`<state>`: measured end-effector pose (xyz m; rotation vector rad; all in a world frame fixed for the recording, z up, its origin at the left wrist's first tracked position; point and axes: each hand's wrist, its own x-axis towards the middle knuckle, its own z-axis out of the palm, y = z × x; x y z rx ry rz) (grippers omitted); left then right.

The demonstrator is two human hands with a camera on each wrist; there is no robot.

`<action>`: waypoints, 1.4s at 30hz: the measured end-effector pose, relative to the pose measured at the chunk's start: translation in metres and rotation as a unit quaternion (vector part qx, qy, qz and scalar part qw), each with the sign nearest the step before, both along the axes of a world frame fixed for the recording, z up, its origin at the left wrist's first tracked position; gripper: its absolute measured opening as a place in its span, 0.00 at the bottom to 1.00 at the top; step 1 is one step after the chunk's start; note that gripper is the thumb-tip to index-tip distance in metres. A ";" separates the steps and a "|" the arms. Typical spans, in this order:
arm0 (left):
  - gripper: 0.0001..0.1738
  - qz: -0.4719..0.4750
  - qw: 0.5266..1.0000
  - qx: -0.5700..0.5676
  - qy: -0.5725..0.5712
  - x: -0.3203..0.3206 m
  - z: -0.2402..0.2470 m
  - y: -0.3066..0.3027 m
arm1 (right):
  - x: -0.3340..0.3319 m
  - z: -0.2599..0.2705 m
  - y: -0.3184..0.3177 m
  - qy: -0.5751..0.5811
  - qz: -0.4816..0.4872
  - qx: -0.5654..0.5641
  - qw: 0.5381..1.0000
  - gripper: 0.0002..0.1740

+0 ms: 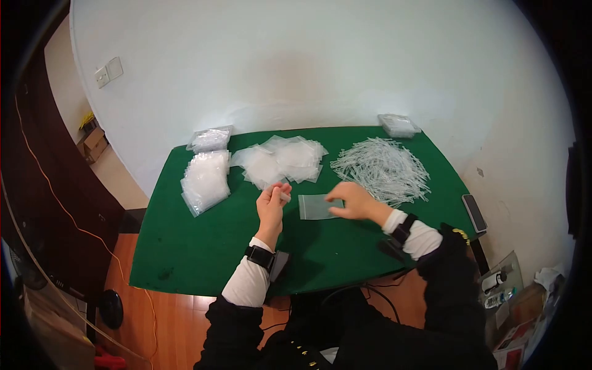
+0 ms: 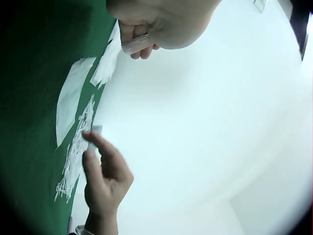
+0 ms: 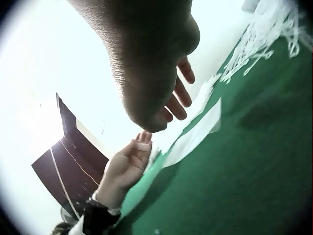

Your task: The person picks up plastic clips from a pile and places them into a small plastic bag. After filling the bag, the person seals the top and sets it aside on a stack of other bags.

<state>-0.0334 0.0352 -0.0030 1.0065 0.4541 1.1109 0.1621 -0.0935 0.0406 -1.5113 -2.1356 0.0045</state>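
My left hand (image 1: 270, 209) is raised over the table with its fingers curled round a small bundle of clear plastic strips (image 2: 136, 44). That bundle lies across the fingers in the left wrist view and shows pale between thumb and fingers in the right wrist view. On the green cloth a single clear zip bag (image 1: 313, 208) lies flat, its seal edge on the left. Over the bag's right end is my right hand (image 1: 354, 201), thumb and forefinger spread apart with nothing between them. Behind it spreads a heap of clear looped plastic strips (image 1: 382, 171).
Loose zip bags (image 1: 280, 159) are piled at the back middle of the green table (image 1: 203, 259). A fanned stack of bags (image 1: 206, 179) and a filled packet (image 1: 209, 139) lie left. Another packet (image 1: 399, 126) sits back right; a phone (image 1: 474, 213) lies at the right edge.
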 end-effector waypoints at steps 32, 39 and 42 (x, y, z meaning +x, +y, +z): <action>0.14 -0.033 0.998 -0.048 -0.019 0.008 -0.007 -0.022 | -0.069 -0.018 0.035 0.120 -0.076 0.206 0.968 0.35; 0.14 -0.076 0.995 -0.065 0.003 0.008 -0.002 -0.028 | -0.069 -0.006 0.030 0.098 -0.086 0.243 0.961 0.34; 0.13 -0.080 0.994 -0.063 0.037 0.004 0.010 -0.025 | -0.067 -0.003 0.029 0.099 -0.090 0.230 0.964 0.35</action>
